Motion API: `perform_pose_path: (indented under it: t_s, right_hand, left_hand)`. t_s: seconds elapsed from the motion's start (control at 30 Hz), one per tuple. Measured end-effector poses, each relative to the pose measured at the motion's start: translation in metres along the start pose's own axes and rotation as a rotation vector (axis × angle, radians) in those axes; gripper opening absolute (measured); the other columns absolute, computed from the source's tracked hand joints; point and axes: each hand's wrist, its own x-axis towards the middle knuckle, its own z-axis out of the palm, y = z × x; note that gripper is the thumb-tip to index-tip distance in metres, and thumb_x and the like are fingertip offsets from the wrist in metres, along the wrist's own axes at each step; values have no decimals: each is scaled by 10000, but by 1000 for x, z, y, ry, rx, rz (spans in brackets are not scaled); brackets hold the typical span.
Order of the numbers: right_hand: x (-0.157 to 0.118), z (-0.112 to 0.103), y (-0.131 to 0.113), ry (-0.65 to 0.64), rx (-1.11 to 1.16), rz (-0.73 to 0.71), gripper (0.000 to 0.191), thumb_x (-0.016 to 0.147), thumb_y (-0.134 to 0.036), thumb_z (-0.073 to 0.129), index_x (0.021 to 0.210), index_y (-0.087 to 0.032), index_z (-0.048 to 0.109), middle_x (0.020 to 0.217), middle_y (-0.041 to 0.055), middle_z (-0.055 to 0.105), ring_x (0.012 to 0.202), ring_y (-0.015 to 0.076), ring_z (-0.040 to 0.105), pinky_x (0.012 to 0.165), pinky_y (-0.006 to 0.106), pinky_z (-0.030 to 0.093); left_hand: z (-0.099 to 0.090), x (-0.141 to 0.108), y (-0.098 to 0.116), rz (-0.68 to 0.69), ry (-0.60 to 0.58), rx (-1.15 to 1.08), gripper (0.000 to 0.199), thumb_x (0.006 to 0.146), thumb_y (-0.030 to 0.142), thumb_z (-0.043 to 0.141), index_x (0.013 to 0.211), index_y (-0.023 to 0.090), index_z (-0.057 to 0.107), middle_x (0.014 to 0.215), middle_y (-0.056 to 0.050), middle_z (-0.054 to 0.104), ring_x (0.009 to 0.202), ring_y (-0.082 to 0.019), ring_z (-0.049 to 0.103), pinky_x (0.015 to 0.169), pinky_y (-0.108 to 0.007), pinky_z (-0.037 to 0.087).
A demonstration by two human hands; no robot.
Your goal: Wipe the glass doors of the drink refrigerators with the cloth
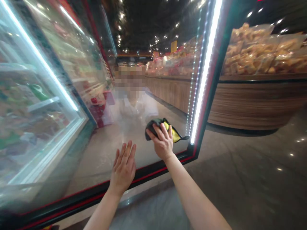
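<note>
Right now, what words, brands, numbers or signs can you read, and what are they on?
None can be read.
Yellow card above the goods in the distance: too small and blurred.
Packages on the left shelves: too blurred.
Bagged goods at right: no legible lettering.
Black-and-yellow cloth: no lettering shows.

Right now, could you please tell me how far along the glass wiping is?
Wiping looks under way: the right hand presses the black-and-yellow cloth to the lower glass, near the light strip. The left hand holds no cloth. Blur and reflections hide any smears, so I can't confirm what is done or left.
</note>
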Motion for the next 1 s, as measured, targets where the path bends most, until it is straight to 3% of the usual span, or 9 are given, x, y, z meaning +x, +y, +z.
perform_pose_path:
  t_s: [0.13, 0.23, 0.4, 0.5, 0.57, 0.7, 0.77, 0.87, 1.0]
  right_hand:
    - [-40, -6, 48, 146, -50, 356, 604, 972, -128, 422, 1551, -295, 466, 1683, 76, 312, 1594, 358, 117, 1219, 683, 290]
    - [-58, -9, 52, 140, -55, 370, 669, 943, -67, 384, 1582, -264, 408, 1704, 93, 251, 1600, 351, 64, 1193, 656, 364]
    - [33, -38, 69, 120, 5, 268, 640, 922, -47, 387, 1503, -274, 533, 1673, 42, 333, 1601, 287, 126, 1235, 523, 374]
    - [77, -53, 88, 196, 24, 280, 565, 955, -100, 395, 1456, -280, 585, 1642, 28, 391, 1591, 262, 181, 1254, 516, 336]
    - [66, -50, 90, 256, 41, 329, 514, 979, -146, 399, 1439, -255, 600, 1624, 56, 417, 1581, 259, 215, 1252, 522, 331]
    - [-9, -22, 67, 297, 52, 548, 534, 972, -160, 398, 1472, -251, 562, 1598, 103, 445, 1565, 280, 248, 1220, 607, 328]
    - [-29, -12, 55, 296, 65, 639, 583, 952, -124, 369, 1497, -249, 534, 1614, 114, 423, 1567, 283, 238, 1220, 624, 309]
    - [-8, -13, 52, 307, 100, 645, 626, 932, -87, 332, 1508, -239, 525, 1637, 108, 389, 1572, 282, 216, 1233, 608, 290]
    - [29, -27, 69, 243, 94, 492, 575, 957, -139, 379, 1498, -248, 540, 1628, 75, 412, 1576, 269, 206, 1254, 560, 282]
  left_hand:
    - [13, 10, 22, 32, -20, -7, 821, 955, 113, 528, 1655, 225, 113, 1698, -77, 211, 1583, -232, 138, 1313, -428, 144]
    - [24, 16, 42, 86, -51, -44, 825, 955, 117, 515, 1656, 220, 93, 1699, -83, 190, 1585, -244, 112, 1313, -448, 130]
    - [31, 26, 63, 110, -56, -124, 841, 944, 87, 492, 1655, 251, 76, 1704, -76, 171, 1586, -256, 108, 1304, -476, 161]
    - [33, 29, 66, 86, -53, -162, 838, 944, 90, 494, 1653, 267, 84, 1706, -65, 177, 1588, -257, 113, 1296, -486, 195]
    - [35, 29, 64, 88, -41, -175, 836, 944, 88, 492, 1653, 263, 85, 1708, -66, 170, 1589, -258, 105, 1292, -488, 206]
    - [37, 28, 61, 101, -51, -179, 844, 937, 89, 502, 1654, 241, 84, 1712, -87, 157, 1588, -272, 107, 1285, -491, 235]
    - [35, 27, 59, 87, -55, -170, 843, 936, 83, 497, 1654, 245, 86, 1714, -90, 150, 1587, -276, 107, 1279, -498, 251]
    - [30, 26, 56, 92, -60, -162, 831, 938, 91, 500, 1653, 251, 109, 1715, -92, 136, 1586, -283, 98, 1276, -509, 259]
    - [27, 24, 53, 74, -65, -153, 842, 926, 100, 513, 1653, 247, 113, 1708, -100, 163, 1581, -291, 116, 1280, -536, 238]
